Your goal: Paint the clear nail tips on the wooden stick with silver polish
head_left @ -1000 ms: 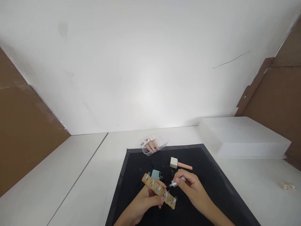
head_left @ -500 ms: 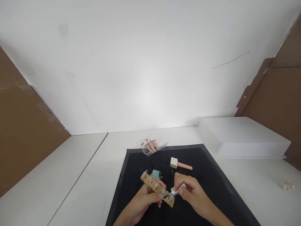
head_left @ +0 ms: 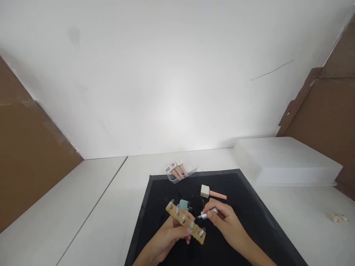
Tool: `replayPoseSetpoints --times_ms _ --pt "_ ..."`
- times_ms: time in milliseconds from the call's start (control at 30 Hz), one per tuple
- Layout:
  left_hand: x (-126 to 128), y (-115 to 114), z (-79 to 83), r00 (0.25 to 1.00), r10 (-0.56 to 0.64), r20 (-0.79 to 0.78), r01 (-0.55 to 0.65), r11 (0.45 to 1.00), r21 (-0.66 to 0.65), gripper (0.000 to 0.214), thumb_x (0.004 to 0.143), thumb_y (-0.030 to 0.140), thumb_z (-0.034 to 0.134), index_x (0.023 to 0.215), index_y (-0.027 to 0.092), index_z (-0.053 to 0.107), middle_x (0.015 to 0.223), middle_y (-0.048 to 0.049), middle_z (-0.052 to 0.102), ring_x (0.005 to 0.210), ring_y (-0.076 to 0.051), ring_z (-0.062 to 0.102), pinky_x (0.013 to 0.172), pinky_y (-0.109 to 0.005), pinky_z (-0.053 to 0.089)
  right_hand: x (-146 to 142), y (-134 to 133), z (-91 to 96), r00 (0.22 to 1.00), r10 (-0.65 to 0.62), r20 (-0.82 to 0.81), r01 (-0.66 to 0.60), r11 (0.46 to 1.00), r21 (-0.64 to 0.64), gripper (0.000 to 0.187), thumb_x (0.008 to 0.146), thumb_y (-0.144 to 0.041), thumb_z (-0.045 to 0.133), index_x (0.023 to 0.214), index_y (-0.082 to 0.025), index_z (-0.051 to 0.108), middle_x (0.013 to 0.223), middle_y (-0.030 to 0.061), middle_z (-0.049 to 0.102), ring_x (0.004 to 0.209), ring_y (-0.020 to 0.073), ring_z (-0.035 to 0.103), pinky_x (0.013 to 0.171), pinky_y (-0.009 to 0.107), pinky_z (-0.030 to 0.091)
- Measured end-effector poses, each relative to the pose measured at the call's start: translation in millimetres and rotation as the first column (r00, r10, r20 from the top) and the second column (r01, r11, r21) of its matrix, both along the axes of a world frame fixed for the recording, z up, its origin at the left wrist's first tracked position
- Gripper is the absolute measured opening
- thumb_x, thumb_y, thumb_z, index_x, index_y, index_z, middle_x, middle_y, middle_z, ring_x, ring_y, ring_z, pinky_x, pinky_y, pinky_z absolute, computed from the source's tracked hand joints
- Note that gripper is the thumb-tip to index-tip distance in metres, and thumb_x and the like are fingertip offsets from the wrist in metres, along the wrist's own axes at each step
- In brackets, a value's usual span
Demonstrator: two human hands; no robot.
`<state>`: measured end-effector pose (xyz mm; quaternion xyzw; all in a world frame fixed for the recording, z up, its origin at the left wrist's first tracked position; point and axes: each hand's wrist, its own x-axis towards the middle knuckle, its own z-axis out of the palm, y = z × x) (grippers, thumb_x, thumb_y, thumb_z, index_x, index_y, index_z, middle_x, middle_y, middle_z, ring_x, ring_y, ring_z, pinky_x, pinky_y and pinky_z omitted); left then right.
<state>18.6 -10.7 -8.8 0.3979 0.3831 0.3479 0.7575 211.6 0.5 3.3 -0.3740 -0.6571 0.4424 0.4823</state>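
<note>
My left hand [head_left: 172, 236] is closed around a wooden nail-tip stand [head_left: 179, 216], which slants down to the right. Several clear false nails [head_left: 183, 218] stick up along its top. Between the thumb and fingers of my right hand [head_left: 226, 218] is a nail polish brush [head_left: 208, 213] with a silver-grey handle. Its dark bristle tip points left, above the stand's right half and apart from the nails. A teal bottle [head_left: 184, 204] lies just behind the stand, partly covered by it. Beyond my right hand lies a white bottle with a pink cap [head_left: 213, 193].
A clear tray [head_left: 174, 180] holds several white bottles with pink caps at the black mat's [head_left: 233, 177] back edge. A white plastic bin [head_left: 291, 162] stands at the back right. Small beige items [head_left: 337, 218] lie on the right of the white table [head_left: 105, 218].
My right hand has lifted the brush off the nail at the stand's right end and moved it slightly up and away. My left hand and the stand have barely moved.
</note>
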Motion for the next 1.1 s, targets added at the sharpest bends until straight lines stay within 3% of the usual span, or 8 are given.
replayPoseSetpoints --times_ms 200,533,733,900,1100 --pt "-0.8 -0.8 0.3 1.000 0.003 0.003 -0.003 1.000 -0.002 0.026 0.062 0.017 0.067 0.086 0.014 0.058 0.073 -0.0007 0.054 0.062 -0.011 0.049 0.060 -0.027 0.039 1.6 0.1 5.1 0.998 -0.058 -0.032 0.057 0.998 -0.014 0.037 0.081 -0.051 0.050 0.067 -0.018 0.060 0.058 -0.0006 0.051 0.050 0.0130 0.041 0.047 0.023 0.033" --pt "0.3 1.7 -3.6 1.000 0.011 -0.029 -0.011 1.000 0.003 0.025 0.062 0.017 0.067 0.086 0.014 0.060 0.075 -0.0014 0.055 0.065 -0.012 0.050 0.061 -0.027 0.040 -3.3 -7.7 3.1 0.991 0.118 -0.056 -0.118 0.993 -0.002 0.040 0.080 -0.053 0.051 0.067 -0.017 0.063 0.059 -0.0014 0.048 0.053 0.0124 0.042 0.050 0.024 0.034" --pt "0.3 -0.1 -3.2 0.998 -0.003 -0.059 0.002 1.000 -0.017 0.028 0.060 0.018 0.069 0.087 0.014 0.059 0.075 -0.0014 0.055 0.064 -0.012 0.050 0.062 -0.027 0.040 -2.5 -1.8 1.7 1.000 0.007 0.006 -0.007 0.998 -0.064 0.036 0.082 -0.048 0.050 0.068 -0.017 0.060 0.056 -0.0022 0.048 0.049 0.0114 0.039 0.046 0.022 0.031" --pt "0.8 -1.3 -2.4 0.998 0.009 -0.055 -0.009 1.000 -0.010 0.027 0.061 0.017 0.067 0.086 0.014 0.059 0.077 -0.0015 0.054 0.065 -0.012 0.049 0.061 -0.027 0.039 0.6 1.5 1.2 0.994 -0.107 0.018 0.107 0.994 -0.031 0.037 0.082 -0.050 0.048 0.067 -0.018 0.058 0.058 -0.0008 0.051 0.050 0.0131 0.041 0.047 0.023 0.033" --pt "1.6 0.3 -2.3 0.996 0.014 -0.092 -0.013 1.000 0.011 0.028 0.060 0.019 0.068 0.086 0.014 0.059 0.075 -0.0016 0.055 0.064 -0.012 0.049 0.060 -0.027 0.039 0.0 -5.7 2.2 0.998 0.031 0.047 -0.034 0.997 0.067 0.041 0.083 -0.051 0.046 0.066 -0.017 0.062 0.055 -0.0010 0.050 0.050 0.0128 0.043 0.048 0.023 0.035"
